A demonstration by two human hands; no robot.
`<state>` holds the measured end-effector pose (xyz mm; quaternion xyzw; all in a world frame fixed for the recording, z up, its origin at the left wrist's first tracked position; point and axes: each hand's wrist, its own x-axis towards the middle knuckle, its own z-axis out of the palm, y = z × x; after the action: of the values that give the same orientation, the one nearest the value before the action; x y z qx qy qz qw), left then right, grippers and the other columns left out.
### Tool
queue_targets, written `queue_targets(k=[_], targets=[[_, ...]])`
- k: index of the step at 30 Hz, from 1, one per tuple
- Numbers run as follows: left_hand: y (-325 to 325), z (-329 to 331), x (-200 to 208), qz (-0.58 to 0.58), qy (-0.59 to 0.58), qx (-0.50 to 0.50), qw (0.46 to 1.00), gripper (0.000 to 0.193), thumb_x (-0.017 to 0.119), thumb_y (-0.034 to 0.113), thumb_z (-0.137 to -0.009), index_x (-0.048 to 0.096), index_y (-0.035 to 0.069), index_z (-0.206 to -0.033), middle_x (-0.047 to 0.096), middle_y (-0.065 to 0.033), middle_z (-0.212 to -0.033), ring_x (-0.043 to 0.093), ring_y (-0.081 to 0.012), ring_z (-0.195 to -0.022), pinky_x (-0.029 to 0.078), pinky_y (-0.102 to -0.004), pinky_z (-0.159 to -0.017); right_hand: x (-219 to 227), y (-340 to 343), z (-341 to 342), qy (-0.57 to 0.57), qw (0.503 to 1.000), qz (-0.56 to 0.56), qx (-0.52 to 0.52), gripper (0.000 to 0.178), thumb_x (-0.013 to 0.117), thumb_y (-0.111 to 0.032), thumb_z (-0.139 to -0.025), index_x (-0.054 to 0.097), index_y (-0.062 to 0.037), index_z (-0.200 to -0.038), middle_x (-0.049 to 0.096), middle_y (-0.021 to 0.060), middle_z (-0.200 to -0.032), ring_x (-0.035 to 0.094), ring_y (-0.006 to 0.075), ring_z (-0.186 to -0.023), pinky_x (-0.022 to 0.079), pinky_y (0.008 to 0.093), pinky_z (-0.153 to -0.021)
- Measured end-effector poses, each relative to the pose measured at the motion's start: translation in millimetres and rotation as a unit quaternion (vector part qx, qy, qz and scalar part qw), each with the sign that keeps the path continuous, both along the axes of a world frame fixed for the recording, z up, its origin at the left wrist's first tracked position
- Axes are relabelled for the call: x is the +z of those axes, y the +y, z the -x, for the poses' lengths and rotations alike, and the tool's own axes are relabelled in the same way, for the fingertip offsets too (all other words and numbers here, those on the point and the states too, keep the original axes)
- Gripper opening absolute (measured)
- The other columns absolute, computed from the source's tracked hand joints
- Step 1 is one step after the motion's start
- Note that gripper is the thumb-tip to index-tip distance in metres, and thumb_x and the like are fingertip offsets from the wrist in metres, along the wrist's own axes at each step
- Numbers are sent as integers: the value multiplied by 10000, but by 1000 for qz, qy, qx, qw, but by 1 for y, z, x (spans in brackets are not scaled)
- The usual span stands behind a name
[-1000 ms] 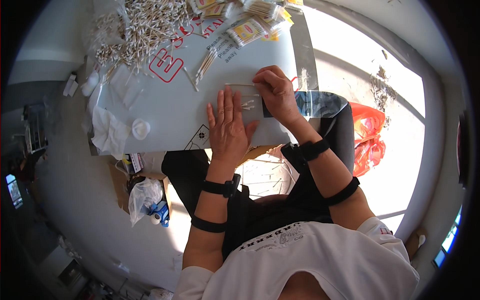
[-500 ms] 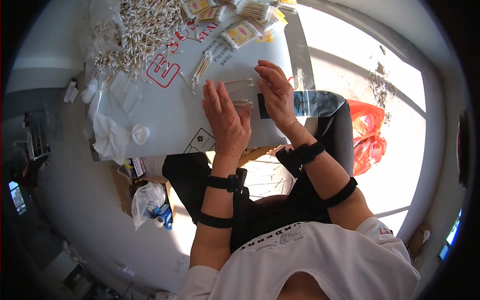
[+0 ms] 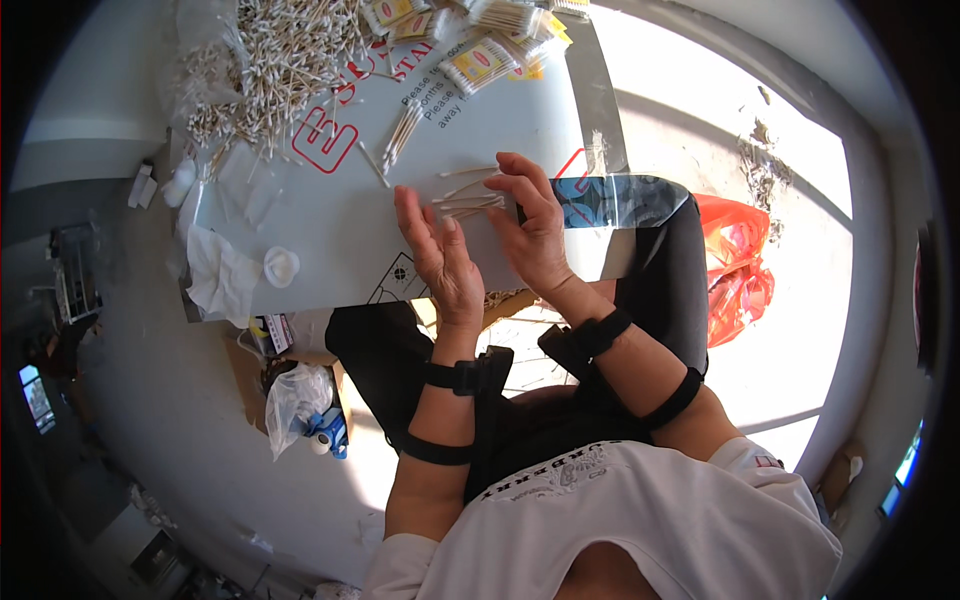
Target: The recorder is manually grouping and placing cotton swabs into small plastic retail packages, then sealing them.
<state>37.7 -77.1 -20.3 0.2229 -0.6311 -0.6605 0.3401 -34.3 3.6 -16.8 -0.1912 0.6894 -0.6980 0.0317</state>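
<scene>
Between my two hands several cotton swabs (image 3: 464, 209) lie side by side across the table (image 3: 340, 215), their cotton heads near my right fingers. My left hand (image 3: 440, 262) is open at their left ends, fingers stretched out and thumb apart. On the other side my right hand (image 3: 535, 228) is open too, its fingers bent and spread, with the fingertips by the swab heads. Farther off lies a small bundle of swabs (image 3: 403, 135), and a single swab (image 3: 373, 164) rests beside it.
A large heap of loose swabs (image 3: 290, 70) covers the far left of the table. Packed swab bags (image 3: 480, 65) are piled at the far edge. Crumpled tissue (image 3: 217, 272) and a round white lid-like piece (image 3: 281, 267) lie at the left. A red plastic bag (image 3: 735, 270) stands right of my leg.
Both hands have come nearer to me, and the left has drawn back from the swabs' left part. My right fingers have curled in toward the swab heads; more of the swabs shows.
</scene>
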Motion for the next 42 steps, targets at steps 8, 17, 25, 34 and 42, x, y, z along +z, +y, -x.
queue_targets(k=[8, 17, 25, 34, 42], targets=[[-14, -12, 14, 462, -297, -76, 832, 671, 564, 236, -906, 251, 23, -1459, 209, -189, -1525, 163, -335, -1430, 155, -515, -1142, 5, 17, 33, 235, 932, -256, 103, 87, 644, -53, -727, 625, -67, -811, 569, 87, -841, 584, 299, -796, 495, 396, -735], [-12, -12, 11, 525, -387, -96, 752, 751, 616, 348, -870, 276, 34, -1460, 212, -154, -1540, 171, -293, -1437, 130, -533, -1141, 12, 7, 36, 142, 951, -267, 65, 93, 662, -33, -752, 626, -63, -832, 580, 94, -822, 619, 317, -715, 507, 387, -621], [-16, -14, 13, 492, -336, -79, 799, 624, 605, 224, -875, 353, 2, -1401, 354, -173, -1455, 266, -345, -1386, 196, -535, -1114, 6, 12, 29, 191, 921, -323, 108, 81, 663, -120, -771, 620, -89, -832, 568, 76, -812, 620, 298, -686, 510, 389, -598], [-90, 43, 28, 511, -274, 107, 808, 310, 734, 114, -726, 597, 98, -1003, 540, -95, -1042, 494, -312, -1011, 404, -451, -826, 12, 15, 32, 48, 967, -229, 97, 200, 716, -104, -733, 646, -83, -919, 569, 70, -820, 631, 258, -729, 498, 355, -618], [-135, 79, 8, 507, -264, 35, 820, 134, 722, 82, -722, 635, 108, -821, 578, -49, -876, 516, -295, -915, 426, -443, -774, 10, -2, 46, 123, 945, -298, 53, 78, 674, -111, -750, 661, -112, -827, 570, 64, -876, 622, 280, -730, 505, 381, -640]])
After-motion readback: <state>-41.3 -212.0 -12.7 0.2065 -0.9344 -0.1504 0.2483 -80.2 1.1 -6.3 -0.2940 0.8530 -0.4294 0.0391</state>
